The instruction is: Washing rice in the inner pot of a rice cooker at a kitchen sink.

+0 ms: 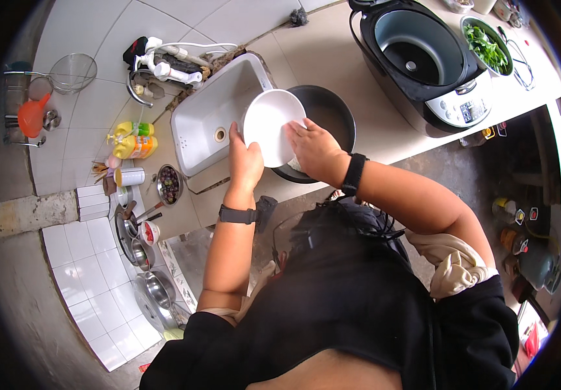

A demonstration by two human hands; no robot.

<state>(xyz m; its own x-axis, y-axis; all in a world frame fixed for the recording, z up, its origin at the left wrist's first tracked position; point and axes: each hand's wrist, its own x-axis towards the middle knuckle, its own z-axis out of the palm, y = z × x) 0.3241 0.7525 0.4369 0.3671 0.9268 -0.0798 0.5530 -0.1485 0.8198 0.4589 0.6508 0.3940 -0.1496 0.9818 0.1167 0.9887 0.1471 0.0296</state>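
Observation:
A white bowl is tilted above the gap between the sink and a dark round pot. My left hand grips its left edge, the thumb towards the front. Across the right part of the bowl lie the fingers of my right hand; whether they also grip it is not plain. Beneath the bowl and my right hand the pot stands on the counter, partly covered by both. White grains, like rice, show near its front wall. The rest of its inside looks brownish and cloudy.
Left of the pot is a white sink with a tap. An open rice cooker stands to the right, beside a bowl of green leaves. Yellow pump bottles and a metal bowl of dark fruit sit at the left.

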